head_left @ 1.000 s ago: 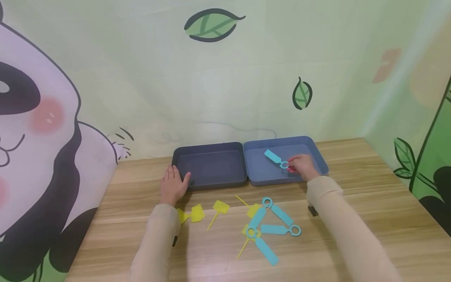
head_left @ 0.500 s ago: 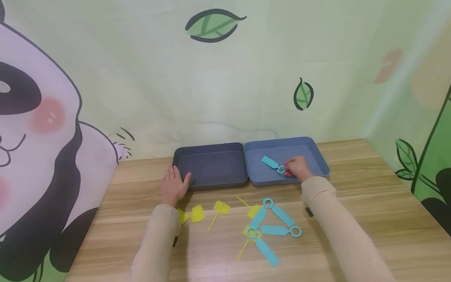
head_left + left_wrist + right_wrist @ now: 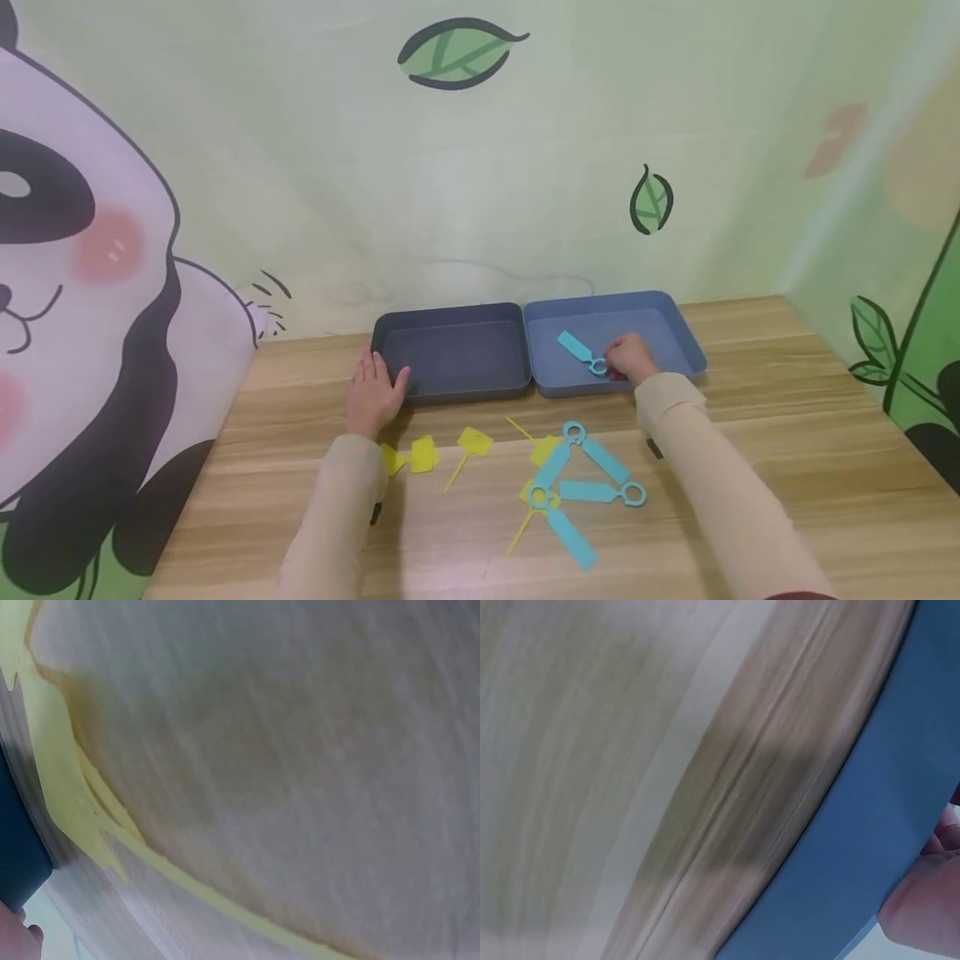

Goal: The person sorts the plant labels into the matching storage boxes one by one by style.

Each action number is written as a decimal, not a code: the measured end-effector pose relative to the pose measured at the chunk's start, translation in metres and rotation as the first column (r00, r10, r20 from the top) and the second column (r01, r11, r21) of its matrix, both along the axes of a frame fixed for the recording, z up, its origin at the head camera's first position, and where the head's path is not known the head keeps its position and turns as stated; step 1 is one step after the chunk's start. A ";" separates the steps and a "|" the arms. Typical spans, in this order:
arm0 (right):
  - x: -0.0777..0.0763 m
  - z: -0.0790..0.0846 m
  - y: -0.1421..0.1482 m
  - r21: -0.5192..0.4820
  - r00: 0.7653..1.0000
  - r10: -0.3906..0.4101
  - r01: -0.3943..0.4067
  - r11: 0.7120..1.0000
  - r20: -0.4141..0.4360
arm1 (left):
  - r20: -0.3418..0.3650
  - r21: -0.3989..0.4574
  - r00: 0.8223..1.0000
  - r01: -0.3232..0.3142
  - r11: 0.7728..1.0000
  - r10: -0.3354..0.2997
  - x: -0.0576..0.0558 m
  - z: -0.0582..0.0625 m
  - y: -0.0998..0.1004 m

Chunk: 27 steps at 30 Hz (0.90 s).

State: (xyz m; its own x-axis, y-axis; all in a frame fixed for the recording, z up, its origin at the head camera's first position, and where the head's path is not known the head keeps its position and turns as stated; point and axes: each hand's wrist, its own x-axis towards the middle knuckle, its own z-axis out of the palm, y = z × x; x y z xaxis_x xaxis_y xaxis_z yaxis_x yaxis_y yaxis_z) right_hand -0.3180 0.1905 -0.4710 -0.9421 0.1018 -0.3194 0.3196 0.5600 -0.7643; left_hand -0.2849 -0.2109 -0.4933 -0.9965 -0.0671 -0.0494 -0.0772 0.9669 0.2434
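In the head view my right hand [image 3: 632, 358] reaches into the blue tray [image 3: 693, 354], its fingers curled at the ring end of a turquoise ring tag [image 3: 576, 346]. The tag lies low over the tray floor; the fingertips are partly hidden, and the ring is right against them. My left hand [image 3: 375, 396] lies with straight fingers on the left front corner of the dark grey tray [image 3: 450, 394]. Behind the blue tray wall [image 3: 855, 832] in the right wrist view, a thumb [image 3: 926, 907] shows.
Several more turquoise ring tags [image 3: 588, 492] lie loosely on the wooden table [image 3: 727, 433] in front. Yellow tags with thin stems [image 3: 474, 442] are scattered to their left, some under the turquoise ones. A patterned wall cloth [image 3: 480, 192] hangs just behind the trays.
The right hand has moved left and lower inside the blue tray, bringing the turquoise tag down toward its floor. The left hand keeps its place on the dark tray.
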 end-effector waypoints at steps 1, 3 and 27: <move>0.001 0.000 0.000 0.031 1.000 0.013 -0.013 0.999 -0.012 | -0.003 0.001 1.000 0.001 1.000 -0.001 0.000 0.001 0.001; 0.004 0.002 -0.001 0.104 0.999 0.042 -0.039 0.994 -0.030 | -0.008 0.000 1.000 0.002 1.000 -0.002 0.001 0.002 0.001; 0.035 0.031 0.012 0.168 0.893 0.392 -0.361 0.917 -0.220 | -0.011 0.009 1.000 0.008 1.000 -0.008 -0.002 -0.003 0.000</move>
